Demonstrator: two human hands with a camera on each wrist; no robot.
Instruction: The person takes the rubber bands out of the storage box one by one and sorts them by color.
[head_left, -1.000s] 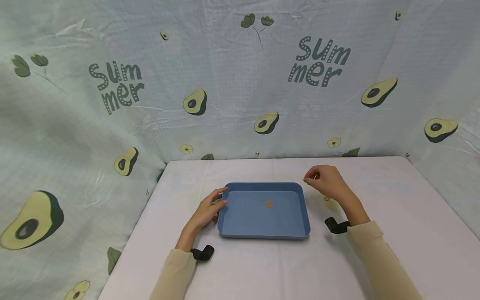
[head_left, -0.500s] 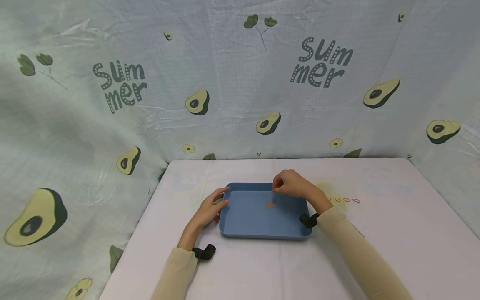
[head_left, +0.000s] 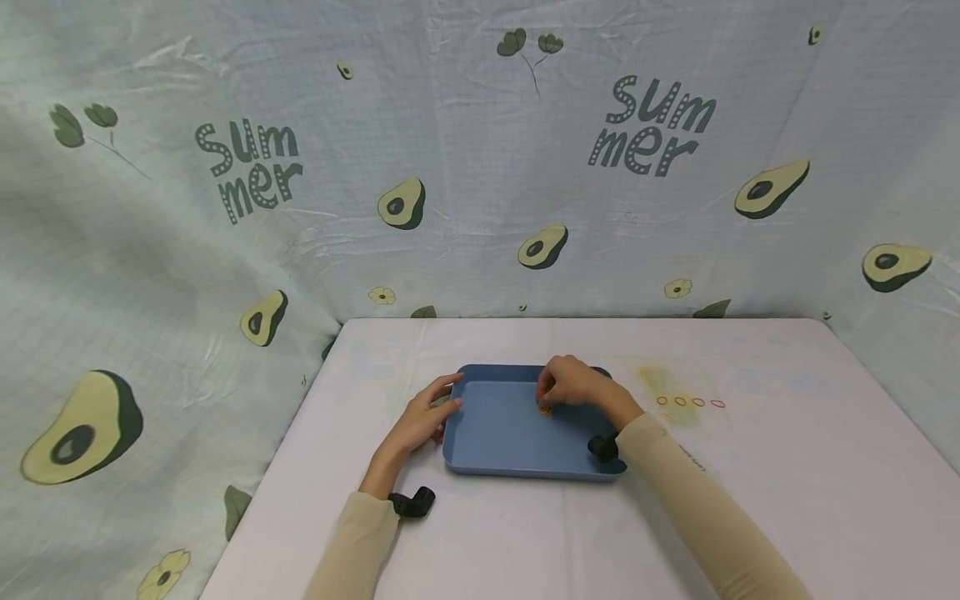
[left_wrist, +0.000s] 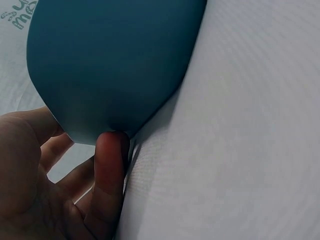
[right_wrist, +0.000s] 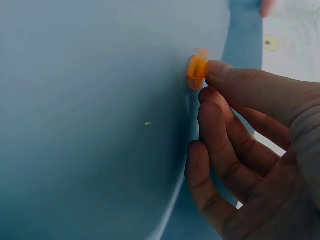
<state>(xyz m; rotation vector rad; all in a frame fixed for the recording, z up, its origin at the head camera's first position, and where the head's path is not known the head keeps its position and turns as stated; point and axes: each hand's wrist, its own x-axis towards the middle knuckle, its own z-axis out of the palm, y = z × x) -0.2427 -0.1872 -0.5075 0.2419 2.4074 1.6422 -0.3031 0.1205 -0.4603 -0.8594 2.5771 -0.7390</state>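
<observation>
Right hand (head_left: pixel 576 383) is low over the blue tray (head_left: pixel 510 446), its fingertips seeming to pinch an orange ring (right_wrist: pixel 201 69) against a small cluster of rings (right_wrist: pixel 191 75); left hand (head_left: pixel 412 423) grips the tray's left edge. Looks partway done from here: the cluster is in, while four rings (head_left: pixel 685 402), likely left to do, line the table (head_left: pixel 495 542).

"Summer" (head_left: pixel 250 169) stands on the patterned cloth (head_left: pixel 465 108) at left; a second "summer" (head_left: pixel 651 127) at right; each split over two lines.
</observation>
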